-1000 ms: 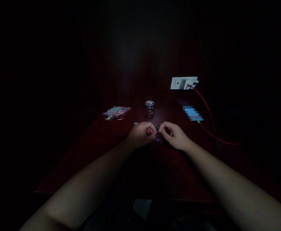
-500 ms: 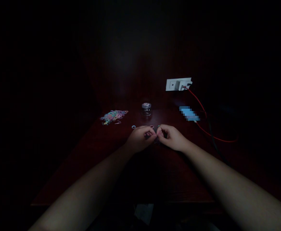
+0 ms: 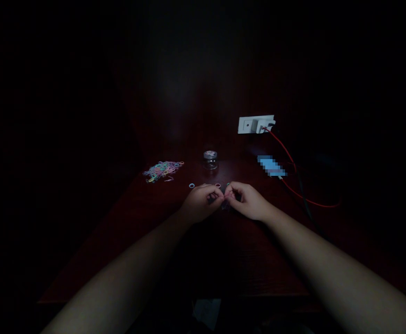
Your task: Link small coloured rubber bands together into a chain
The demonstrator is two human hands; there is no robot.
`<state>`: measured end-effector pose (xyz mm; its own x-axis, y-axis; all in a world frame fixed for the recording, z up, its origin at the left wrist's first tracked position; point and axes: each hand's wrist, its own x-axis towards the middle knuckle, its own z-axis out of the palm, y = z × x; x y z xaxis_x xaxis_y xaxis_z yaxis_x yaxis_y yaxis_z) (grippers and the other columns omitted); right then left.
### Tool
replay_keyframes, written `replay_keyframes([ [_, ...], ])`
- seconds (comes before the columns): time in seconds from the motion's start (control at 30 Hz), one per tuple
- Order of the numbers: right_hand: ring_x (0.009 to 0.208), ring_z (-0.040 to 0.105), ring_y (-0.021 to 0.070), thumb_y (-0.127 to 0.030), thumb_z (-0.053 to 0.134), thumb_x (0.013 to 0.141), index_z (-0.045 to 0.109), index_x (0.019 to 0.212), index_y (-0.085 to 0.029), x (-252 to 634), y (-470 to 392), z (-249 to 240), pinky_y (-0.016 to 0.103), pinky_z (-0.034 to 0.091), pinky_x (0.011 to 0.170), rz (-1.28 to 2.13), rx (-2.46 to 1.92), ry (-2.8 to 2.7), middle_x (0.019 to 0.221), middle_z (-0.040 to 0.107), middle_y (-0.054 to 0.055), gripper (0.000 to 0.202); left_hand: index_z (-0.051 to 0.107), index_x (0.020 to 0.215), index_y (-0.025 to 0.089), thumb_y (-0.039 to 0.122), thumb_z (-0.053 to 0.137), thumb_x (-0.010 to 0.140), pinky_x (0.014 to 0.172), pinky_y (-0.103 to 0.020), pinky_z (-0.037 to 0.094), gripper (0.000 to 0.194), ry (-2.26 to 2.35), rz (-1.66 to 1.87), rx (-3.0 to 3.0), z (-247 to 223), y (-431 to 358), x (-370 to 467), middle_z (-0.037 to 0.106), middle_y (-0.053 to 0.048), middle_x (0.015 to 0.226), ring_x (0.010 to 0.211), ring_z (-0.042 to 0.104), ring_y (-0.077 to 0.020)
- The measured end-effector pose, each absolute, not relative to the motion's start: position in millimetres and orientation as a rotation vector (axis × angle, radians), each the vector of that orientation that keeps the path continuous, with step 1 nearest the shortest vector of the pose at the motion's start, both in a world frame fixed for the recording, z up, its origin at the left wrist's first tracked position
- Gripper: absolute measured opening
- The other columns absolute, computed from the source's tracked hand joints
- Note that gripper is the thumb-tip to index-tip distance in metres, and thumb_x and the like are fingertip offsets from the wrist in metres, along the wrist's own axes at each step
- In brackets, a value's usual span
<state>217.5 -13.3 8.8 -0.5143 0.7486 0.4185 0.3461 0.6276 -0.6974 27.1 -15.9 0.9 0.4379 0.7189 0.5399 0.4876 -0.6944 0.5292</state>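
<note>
My left hand (image 3: 203, 202) and my right hand (image 3: 244, 199) meet fingertip to fingertip above the dark red table, both pinched closed. What lies between the fingertips is too small and dim to make out. Just under them a faint purplish thing (image 3: 225, 206) shows, its kind unclear. Beyond my hands lie small elastic bands: a blue band (image 3: 192, 185), a pink band (image 3: 218, 185) and a green band (image 3: 228, 184), the last partly hidden by my right hand. A heap of many-coloured elastic bands (image 3: 164, 170) lies farther off to the left.
A clear lidded jar (image 3: 210, 160) stands behind my hands. To the right lies a blurred-out phone-like device (image 3: 271, 166) with a red cable (image 3: 314, 202) running off it. A charger (image 3: 261, 126) is plugged into the wall socket (image 3: 246, 125). The table (image 3: 251, 260) is dimly lit.
The whole view has shifted slightly. Both hands stay pinched together at nearly the same spot, and the objects on the table keep their places.
</note>
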Motion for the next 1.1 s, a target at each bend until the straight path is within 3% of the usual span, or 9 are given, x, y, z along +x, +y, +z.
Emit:
replay_keyframes([
  [0.5,0.058,0.046,0.0097,-0.014,0.054,0.076,0.056,0.076,-0.016,219,-10,5,0.022,0.037,0.057,0.73,-0.854,-2.147,0.065,0.051,-0.002,0.002,0.063,0.082,0.019,0.021,0.058,0.081,0.075,-0.029,0.044,0.005,1.119,0.935,2.624,14,-13,10,0.066,-0.001,0.082,0.079,0.057,-0.0153],
  [1.1,0.063,0.047,0.0121,-0.028,0.048,0.088,0.053,0.078,-0.017,221,-8,6,0.023,0.036,0.059,0.574,-0.89,-2.209,0.069,0.053,0.0,0.016,0.063,0.088,0.019,0.023,0.055,0.087,0.083,-0.031,0.042,0.009,1.098,0.885,2.746,22,-5,-4,0.066,-0.002,0.093,0.089,0.056,-0.0172],
])
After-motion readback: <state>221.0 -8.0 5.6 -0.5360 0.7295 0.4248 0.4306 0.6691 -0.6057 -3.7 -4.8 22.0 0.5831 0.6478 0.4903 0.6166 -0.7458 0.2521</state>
